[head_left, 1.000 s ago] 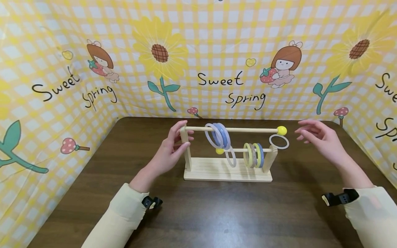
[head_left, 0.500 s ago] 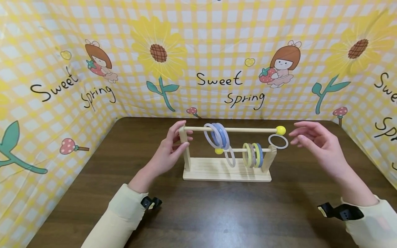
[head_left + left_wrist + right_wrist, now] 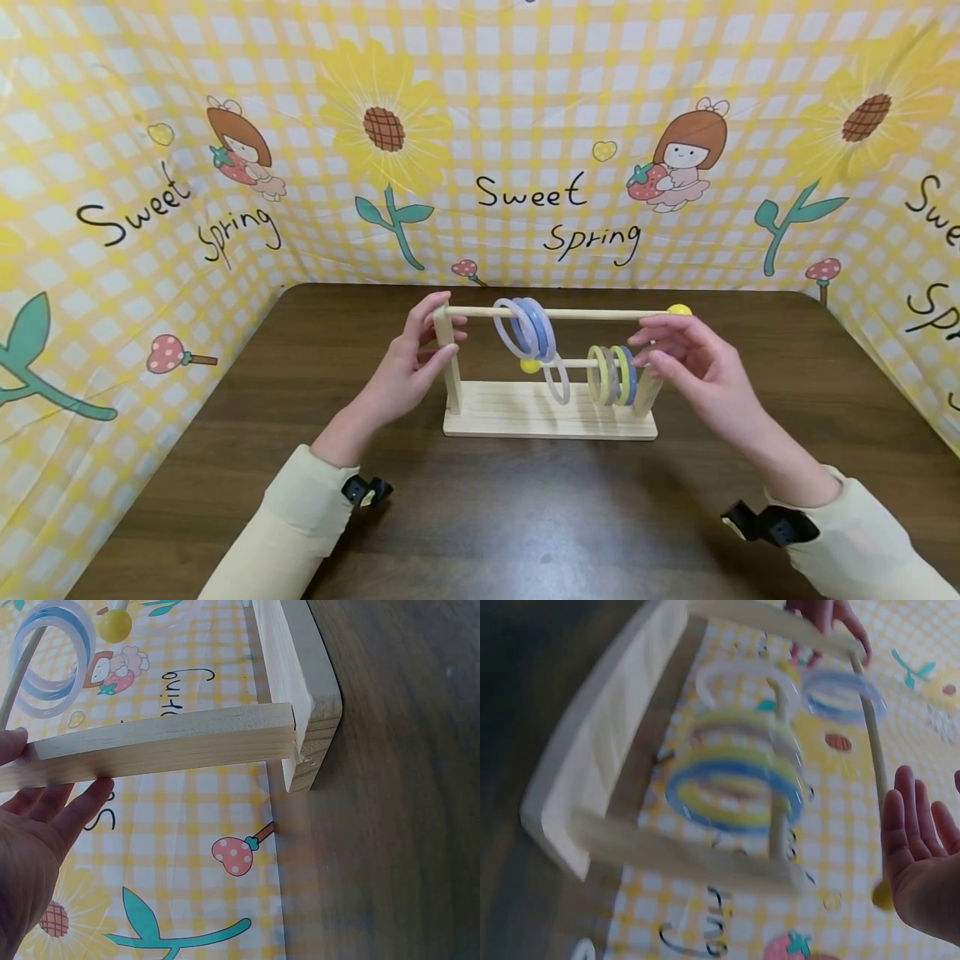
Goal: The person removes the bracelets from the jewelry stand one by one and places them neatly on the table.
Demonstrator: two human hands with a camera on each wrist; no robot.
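Note:
A light wooden ring stand point(image 3: 551, 412) has two rods, each tipped with a yellow ball. My left hand point(image 3: 408, 367) grips its left post point(image 3: 165, 746), thumb on one side and fingers on the other. Blue and pale lilac rings point(image 3: 538, 329) hang on the upper rod point(image 3: 600, 315). From the lower rod hang a whitish ring point(image 3: 558, 385) near its ball and several yellow, greyish and blue rings point(image 3: 597, 392) nearer the right post. Loosely bent and holding nothing visible, my right hand point(image 3: 705, 367) is over the right post, partly hiding it. Its fingers look extended in the right wrist view.
The stand is on a dark brown table point(image 3: 480, 508). Behind and beside it hangs a yellow checked cloth point(image 3: 510, 108) printed with flowers and figures. Black straps with small devices point(image 3: 772, 525) are around both wrists.
My right hand has moved left from beside the upper rod's ball to the right post. The clear ring seen there earlier is now hidden by that hand. My left hand stays put.

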